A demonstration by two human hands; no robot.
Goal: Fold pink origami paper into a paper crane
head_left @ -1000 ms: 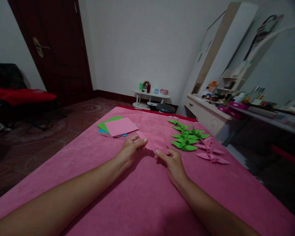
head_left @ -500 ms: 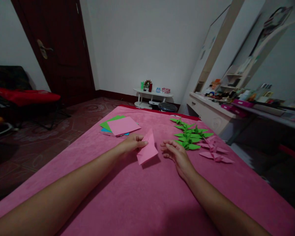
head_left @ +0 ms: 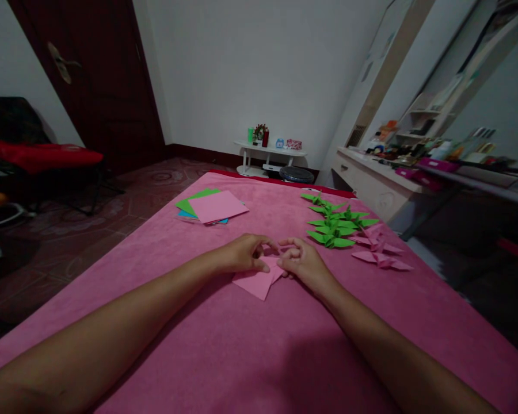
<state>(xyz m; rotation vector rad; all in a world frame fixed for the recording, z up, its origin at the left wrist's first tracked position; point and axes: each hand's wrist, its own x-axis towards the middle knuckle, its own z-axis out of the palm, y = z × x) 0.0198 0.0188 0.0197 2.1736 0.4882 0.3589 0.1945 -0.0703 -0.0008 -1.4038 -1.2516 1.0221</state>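
A partly folded sheet of pink origami paper [head_left: 255, 283] lies low over the pink cloth, its near corner toward me. My left hand [head_left: 248, 253] is closed on its left far part, thumb on top. At its right far part my right hand [head_left: 300, 259] pinches the paper between thumb and fingers. The fingertips of both hands nearly meet and cover the far edge. To the right rest several green paper cranes [head_left: 331, 237] and, nearer me, several pink paper cranes [head_left: 382, 260].
A stack of square paper [head_left: 219, 207], pink on top with green and blue below, lies at the far left of the cloth-covered surface [head_left: 207, 345]. Beyond stand a low white table [head_left: 271, 149], a cluttered dresser [head_left: 371, 175] at right, and a red chair [head_left: 38, 164] at left.
My right hand has moved left and taken hold of the pink paper. The paper has turned and now lies lower, its near corner toward me. The view has tilted slightly down.
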